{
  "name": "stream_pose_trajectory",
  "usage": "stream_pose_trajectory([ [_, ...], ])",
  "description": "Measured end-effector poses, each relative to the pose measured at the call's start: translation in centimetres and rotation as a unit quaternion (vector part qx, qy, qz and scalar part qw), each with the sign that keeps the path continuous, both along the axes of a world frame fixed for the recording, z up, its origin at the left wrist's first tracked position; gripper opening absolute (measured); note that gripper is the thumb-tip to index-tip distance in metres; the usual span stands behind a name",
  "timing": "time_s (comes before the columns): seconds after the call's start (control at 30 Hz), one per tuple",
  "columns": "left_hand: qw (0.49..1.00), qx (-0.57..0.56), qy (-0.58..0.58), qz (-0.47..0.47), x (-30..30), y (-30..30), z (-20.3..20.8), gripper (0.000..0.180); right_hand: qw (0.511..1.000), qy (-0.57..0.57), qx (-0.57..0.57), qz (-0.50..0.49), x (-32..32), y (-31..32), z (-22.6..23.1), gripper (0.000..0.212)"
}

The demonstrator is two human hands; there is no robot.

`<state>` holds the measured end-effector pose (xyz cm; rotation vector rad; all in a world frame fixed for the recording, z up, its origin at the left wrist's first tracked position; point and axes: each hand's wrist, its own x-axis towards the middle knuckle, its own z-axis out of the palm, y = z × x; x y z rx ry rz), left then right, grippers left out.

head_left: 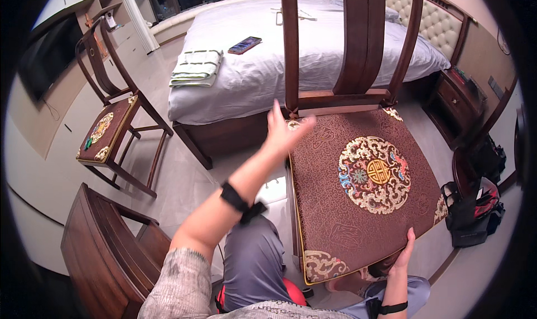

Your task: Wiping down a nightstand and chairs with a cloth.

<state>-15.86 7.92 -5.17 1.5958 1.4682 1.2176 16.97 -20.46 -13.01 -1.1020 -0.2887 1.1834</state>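
Toward four o'clock, the brown cushion lies on the wooden chair, its five-o'clock edge clamped by the right hand, seemingly for steadying, though the fingers underneath are hidden, while the left hand spreads its fingers apart near the ten-o'clock corner.

phone on white-sheeted bed | folded cloth near phone | television far left | nightstand right
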Motion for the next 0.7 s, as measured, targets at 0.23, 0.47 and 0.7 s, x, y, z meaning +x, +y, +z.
stream_pose_trajectory([
  [0.23,0.974,0.074,-0.209,-0.039,1.5,14.7,5.7,0.035,1.000,-0.008,-0.023,0.001,0.7,-0.1,-1.1,0.076],
  [0.47,0.967,0.110,-0.231,0.010,1.5,14.2,5.1,0.018,0.997,-0.043,-0.034,-0.054,0.8,0.0,-0.9,0.073],
  [0.7,0.982,0.097,-0.149,0.058,-2.7,7.1,6.2,0.018,0.996,-0.048,-0.035,-0.072,2.4,1.0,0.9,0.072],
])
